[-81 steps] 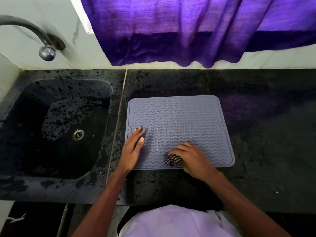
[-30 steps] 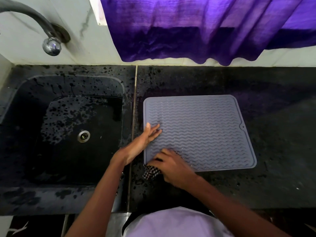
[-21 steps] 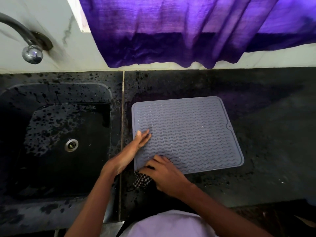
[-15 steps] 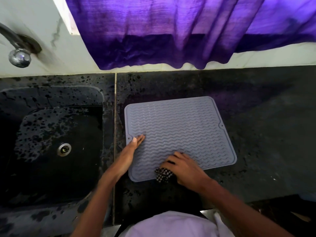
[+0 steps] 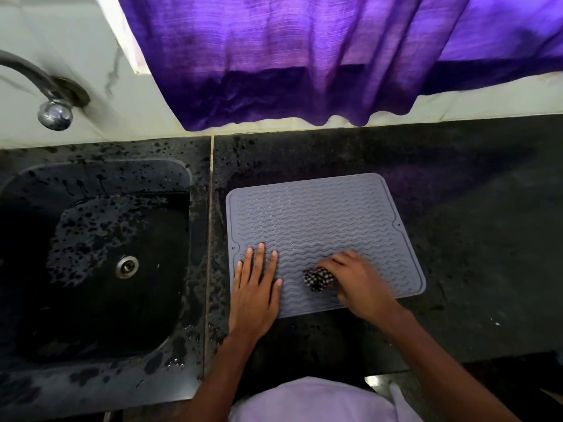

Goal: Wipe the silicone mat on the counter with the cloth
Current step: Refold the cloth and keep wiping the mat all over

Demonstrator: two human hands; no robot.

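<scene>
Dim scene, daylight glowing violet through the curtain [image 5: 304,56], wide-angle bending at edges, right hand [image 5: 356,281] slightly blurred

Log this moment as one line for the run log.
step: wiping | left hand: flat on mat, near-left corner | right hand: pressing checked cloth on mat's near half | far half: bare

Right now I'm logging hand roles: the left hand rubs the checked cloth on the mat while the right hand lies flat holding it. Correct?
No, swapped. The head view shows the right hand gripping the checked cloth on the mat, while the left hand lies flat.
</scene>
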